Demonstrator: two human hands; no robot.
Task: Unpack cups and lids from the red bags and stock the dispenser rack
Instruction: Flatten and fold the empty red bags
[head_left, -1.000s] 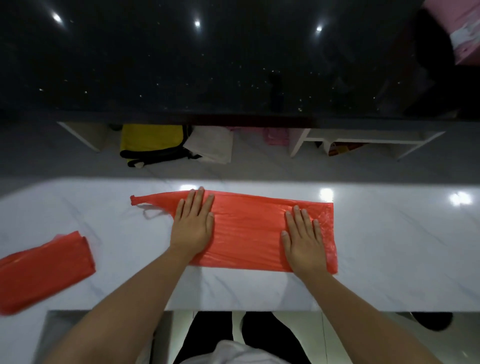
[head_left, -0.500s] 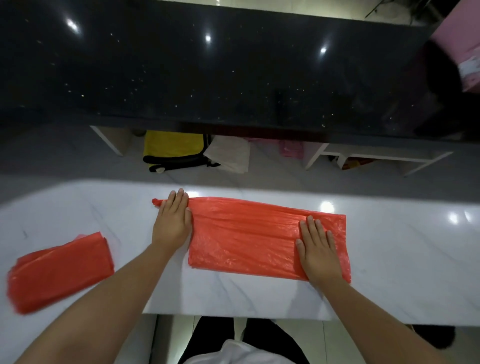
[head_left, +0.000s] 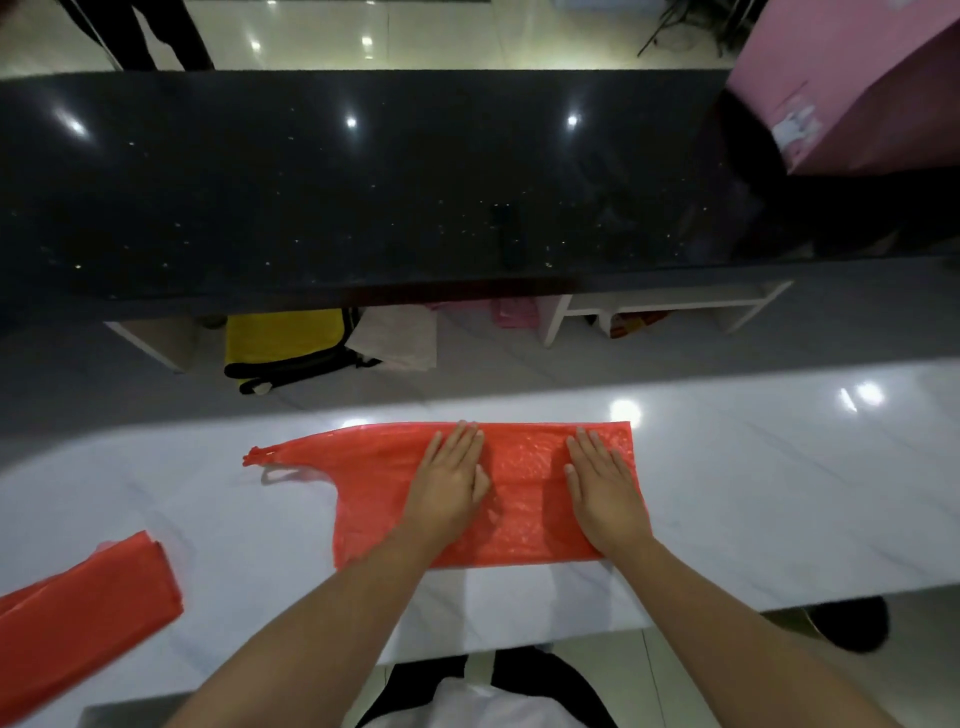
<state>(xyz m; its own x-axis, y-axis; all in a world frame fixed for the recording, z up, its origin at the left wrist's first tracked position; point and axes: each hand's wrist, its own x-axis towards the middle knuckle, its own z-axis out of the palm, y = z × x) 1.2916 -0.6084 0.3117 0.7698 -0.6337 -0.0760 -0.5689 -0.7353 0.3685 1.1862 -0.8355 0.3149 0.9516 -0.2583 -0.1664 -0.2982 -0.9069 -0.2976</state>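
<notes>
An empty red plastic bag (head_left: 524, 467) lies flat on the white marble counter (head_left: 779, 493), its handles stretched out to the left. My left hand (head_left: 449, 480) presses flat on the bag's middle with straight fingers. My right hand (head_left: 602, 486) presses flat on the bag's right end, fingers straight too. A second red bag (head_left: 83, 618), folded, lies at the counter's left front. No cups, lids or dispenser rack are in view.
A raised black stone ledge (head_left: 363, 197) runs across behind the counter, with a pink box (head_left: 852, 83) on its right end. Below it are a yellow and black item (head_left: 283, 343), folded cloth (head_left: 395, 338) and a white shelf (head_left: 665, 306).
My left hand slid left to the bag's handle end, then came back right to the middle, close to the right hand. The camera view tilted up.
</notes>
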